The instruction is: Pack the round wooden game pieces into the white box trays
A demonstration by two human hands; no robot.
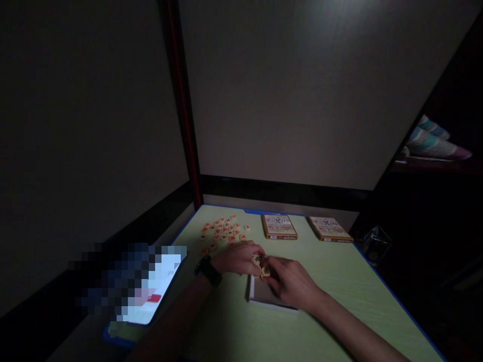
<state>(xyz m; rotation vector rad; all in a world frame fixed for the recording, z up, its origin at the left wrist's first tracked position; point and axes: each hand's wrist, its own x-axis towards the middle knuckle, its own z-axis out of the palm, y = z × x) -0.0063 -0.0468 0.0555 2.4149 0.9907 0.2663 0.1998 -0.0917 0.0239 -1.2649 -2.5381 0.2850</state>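
Observation:
My left hand [241, 257], with a dark watch on its wrist, is closed around a round Chinese chess piece [256, 259] with a dark character. Close beside it, my right hand [293, 281] pinches another Chinese chess piece [265, 271], also dark-marked. Both hands are over a shallow open box [269, 297] with white edges; how many pieces they hold in all is hidden by the fingers. Left of and beyond my left hand, several loose Chinese chess pieces [225, 230] with red or dark characters lie scattered on the green table [324, 332].
Two flat printed boxes, a left one [279, 226] and a right one [329, 229], lie at the table's far side. A lit tablet-like screen [158, 286], partly pixelated, is at the left edge. Walls rise behind the table. A clear container [377, 244] stands off its right side.

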